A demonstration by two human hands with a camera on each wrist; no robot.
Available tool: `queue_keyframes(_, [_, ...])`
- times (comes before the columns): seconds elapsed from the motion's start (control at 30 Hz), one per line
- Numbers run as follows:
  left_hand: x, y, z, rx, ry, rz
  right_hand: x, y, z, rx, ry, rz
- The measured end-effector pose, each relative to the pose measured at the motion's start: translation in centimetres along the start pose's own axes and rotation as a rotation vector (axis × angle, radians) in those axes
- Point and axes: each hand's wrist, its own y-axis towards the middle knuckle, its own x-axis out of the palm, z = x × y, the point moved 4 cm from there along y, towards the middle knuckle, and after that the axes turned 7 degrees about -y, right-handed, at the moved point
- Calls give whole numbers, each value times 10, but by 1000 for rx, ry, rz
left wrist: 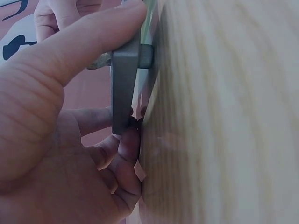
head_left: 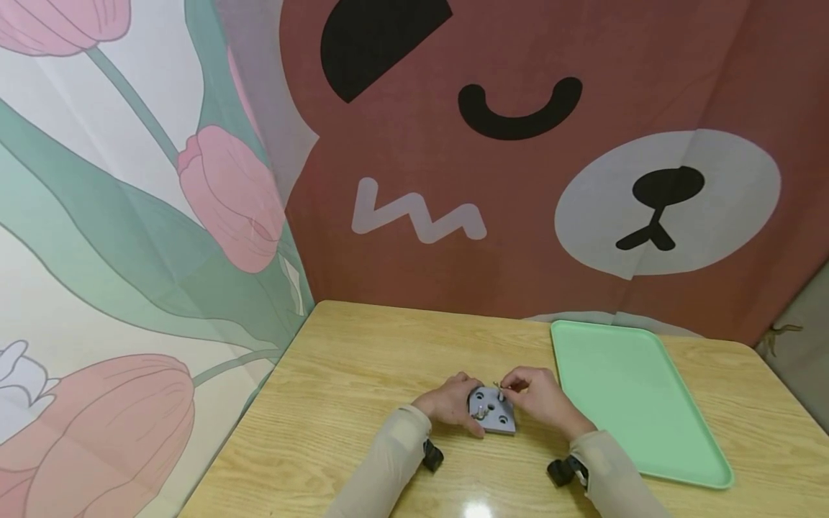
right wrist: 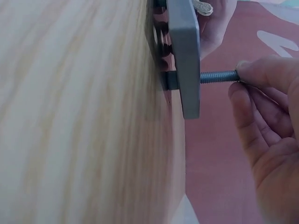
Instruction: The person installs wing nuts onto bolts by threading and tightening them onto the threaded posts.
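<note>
Grey plate, well inside the table's far edge: left hand grips it, right hand pinches a threaded bolt at its tip.

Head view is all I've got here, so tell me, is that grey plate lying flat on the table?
Observer: No, the right wrist view shows a gap between the grey plate and the table.

Operator: Anything in that gap?

Observer: Yes, the left wrist view shows a short stub sticking out of the plate's underside.

Operator: And what is the right hand pinching at?

Observer: The tip of a shaft standing out from the plate; the right wrist view shows it's threaded.
</note>
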Motion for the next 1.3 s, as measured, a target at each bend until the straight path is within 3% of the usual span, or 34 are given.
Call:
queue_keyframes(0.37, [0, -1, 1, -10, 18, -1, 3, 3, -2, 3, -37, -47])
queue_keyframes(0.5, [1, 0, 0, -8, 20, -1, 3, 1, -4, -38, -10, -60])
queue_keyframes(0.8, [1, 1, -2, 4, 9, -1, 2, 2, -3, -50, -31, -44])
queue_keyframes(1.07, [1, 0, -2, 9, 12, -4, 3, 2, -5, -149, -36, -59])
queue_keyframes(1.3, [1, 1, -2, 10, 7, -9, 4, 3, -4, -84, -22, -84])
